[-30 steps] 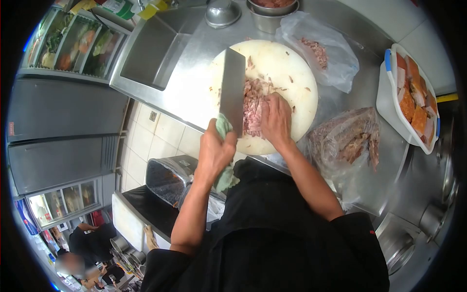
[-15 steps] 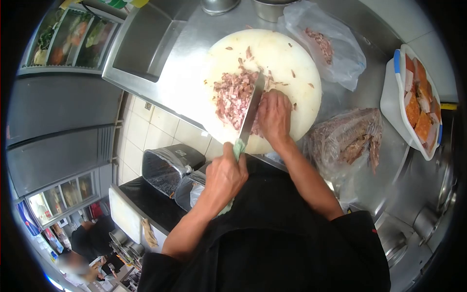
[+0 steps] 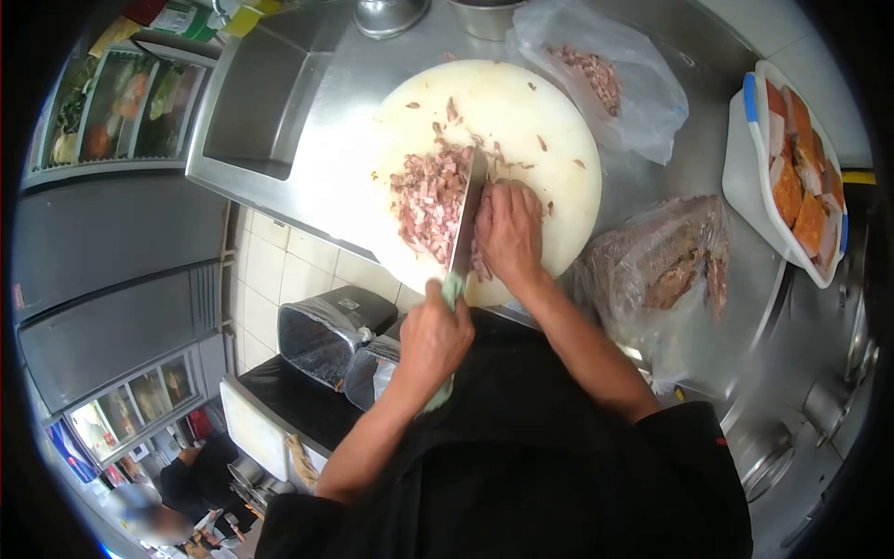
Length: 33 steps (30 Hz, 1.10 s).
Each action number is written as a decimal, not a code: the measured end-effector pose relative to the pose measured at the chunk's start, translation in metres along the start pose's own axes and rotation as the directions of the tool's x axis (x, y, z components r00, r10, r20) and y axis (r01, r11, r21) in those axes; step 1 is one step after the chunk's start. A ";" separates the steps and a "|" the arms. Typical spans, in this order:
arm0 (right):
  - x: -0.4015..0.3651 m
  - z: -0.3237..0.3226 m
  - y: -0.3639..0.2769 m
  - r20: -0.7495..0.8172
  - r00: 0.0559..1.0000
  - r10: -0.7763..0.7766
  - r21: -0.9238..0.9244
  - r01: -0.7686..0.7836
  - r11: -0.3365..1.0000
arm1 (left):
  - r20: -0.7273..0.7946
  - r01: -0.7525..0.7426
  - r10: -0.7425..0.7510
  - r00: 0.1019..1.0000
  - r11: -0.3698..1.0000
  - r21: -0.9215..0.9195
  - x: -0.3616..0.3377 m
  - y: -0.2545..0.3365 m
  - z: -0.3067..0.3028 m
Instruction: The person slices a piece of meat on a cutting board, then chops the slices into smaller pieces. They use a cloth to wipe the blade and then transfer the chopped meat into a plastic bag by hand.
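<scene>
My left hand (image 3: 434, 331) is closed round the handle of a kitchen knife (image 3: 468, 210), and green cloth or wrapping shows at the handle. The blade stands on edge across a round white cutting board (image 3: 559, 121). Chopped pinkish-brown meat (image 3: 430, 205) lies heaped on the left side of the blade. Against its right side rests my right hand (image 3: 510, 231), fingers curled together and pressing down on meat. A few uncut strips poke out beneath these fingers; the rest is hidden by the hand. Loose scraps are scattered over the far part of the board.
A plastic bag (image 3: 643, 112) with chopped meat lies beyond the board. Plastic-wrapped meat (image 3: 670, 261) sits at right, near a white tub (image 3: 745, 177) of browned meat slabs. A sink (image 3: 261, 112) is at left, lined bins (image 3: 321, 335) below. Another person (image 3: 200, 475) works at lower left.
The whole view has shifted slightly to the left. The knife blade now stands a little more upright across the board, and my right hand stays close beside it.
</scene>
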State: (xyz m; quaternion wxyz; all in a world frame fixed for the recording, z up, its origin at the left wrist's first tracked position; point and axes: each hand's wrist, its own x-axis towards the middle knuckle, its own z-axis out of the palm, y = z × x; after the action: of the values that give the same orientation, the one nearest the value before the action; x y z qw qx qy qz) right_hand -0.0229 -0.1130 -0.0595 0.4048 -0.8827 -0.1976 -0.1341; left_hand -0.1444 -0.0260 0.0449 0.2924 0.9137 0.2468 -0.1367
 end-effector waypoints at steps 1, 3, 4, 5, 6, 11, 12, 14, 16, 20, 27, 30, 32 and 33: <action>0.001 -0.001 -0.001 0.023 1.000 0.011 0.005 -0.011 1.000 | -0.041 -0.037 0.037 0.998 0.999 0.003 0.015 0.003 0.006; -0.003 -0.003 -0.002 0.036 0.999 0.007 -0.001 -0.007 1.000 | -0.148 -0.129 0.122 0.981 0.991 -0.040 0.056 0.014 0.012; -0.004 -0.003 0.000 0.028 1.000 -0.008 0.035 0.007 0.999 | -0.202 -0.187 0.172 0.964 0.981 -0.056 0.080 0.025 0.011; -0.001 -0.002 0.003 0.012 0.999 -0.030 0.069 0.029 0.997 | -0.245 -0.224 0.206 0.948 0.973 -0.049 0.104 0.031 0.014; -0.003 -0.001 0.005 0.020 0.998 -0.067 0.037 0.066 0.997 | -0.281 -0.258 0.236 0.930 0.965 -0.042 0.118 0.033 0.016; 0.003 -0.013 0.014 0.090 0.996 -0.026 0.166 0.011 0.986 | -0.159 -0.118 0.099 0.982 0.987 -0.113 0.106 0.055 -0.034; 0.004 -0.014 0.016 0.056 0.997 -0.045 0.221 0.032 0.975 | -0.191 -0.126 0.098 0.977 0.981 -0.146 0.091 0.050 -0.037; 0.002 -0.013 0.017 0.033 0.998 -0.051 0.277 0.040 0.960 | -0.211 -0.123 0.084 0.974 0.977 -0.177 0.061 0.040 -0.037; 0.004 -0.012 0.014 -0.044 0.997 -0.057 0.270 0.066 0.961 | -0.178 -0.096 0.073 0.981 0.988 -0.123 0.034 0.031 -0.035; 0.002 -0.007 0.015 -0.030 0.997 -0.072 0.257 0.077 0.963 | -0.137 -0.107 0.103 0.985 0.994 -0.023 0.002 0.014 -0.015; 0.003 -0.006 0.013 -0.042 0.998 -0.048 0.183 0.054 0.982 | -0.088 -0.079 0.082 0.993 0.996 0.035 -0.034 0.009 -0.014; 0.006 -0.011 0.012 -0.030 0.997 -0.067 0.178 0.071 0.982 | -0.059 -0.065 0.065 0.996 0.998 0.014 -0.035 0.005 -0.010; 0.001 -0.010 0.012 -0.012 0.997 -0.073 0.178 0.074 0.981 | -0.078 -0.065 0.065 0.995 0.998 0.010 -0.018 0.005 0.002; 0.001 -0.007 0.014 -0.019 0.997 -0.068 0.185 0.071 0.980 | -0.074 -0.066 0.067 0.995 0.998 0.011 0.003 0.009 0.006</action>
State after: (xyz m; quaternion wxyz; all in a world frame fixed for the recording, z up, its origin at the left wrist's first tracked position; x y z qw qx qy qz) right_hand -0.0165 -0.1266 -0.0641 0.4814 -0.8329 -0.2374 -0.1347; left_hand -0.1379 -0.0352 0.0431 0.2835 0.9272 0.2263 -0.0937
